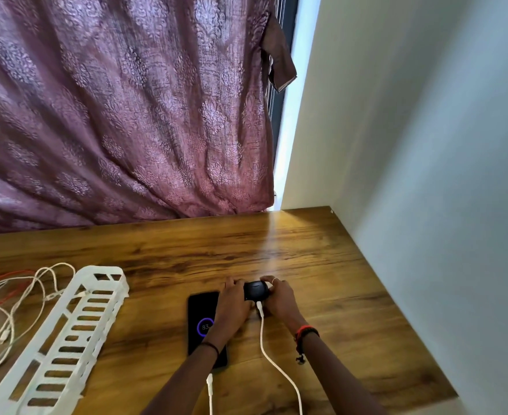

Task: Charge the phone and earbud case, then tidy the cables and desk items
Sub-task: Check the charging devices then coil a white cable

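Two white leads run up from the 6 o'clock edge of the desk point(321, 265). The phone cable point(210, 387) ends at the near end of the phone point(199, 308), and the case cable point(264, 345) curves up to a plug on the 6 o'clock side of the earbud case point(255, 290).

The phone lies flat just at 9 o'clock of the case. Its screen shows a purple ring and 83, so that half of the charging looks done.

Both hands are clamped on the case. The left hand point(231, 304) grips it from 9 o'clock, its forearm crossing the phone, and the right hand point(279, 298) grips from 3 o'clock, likely to steady the small body while the plug seats. Whether the plug is fully home I cannot tell.

At 8 o'clock on the desk sits a white slatted tray point(109, 270). Beside it at 9 o'clock, a tangle of white and red cables point(16, 295) lies loose, probably the tidying left to do.
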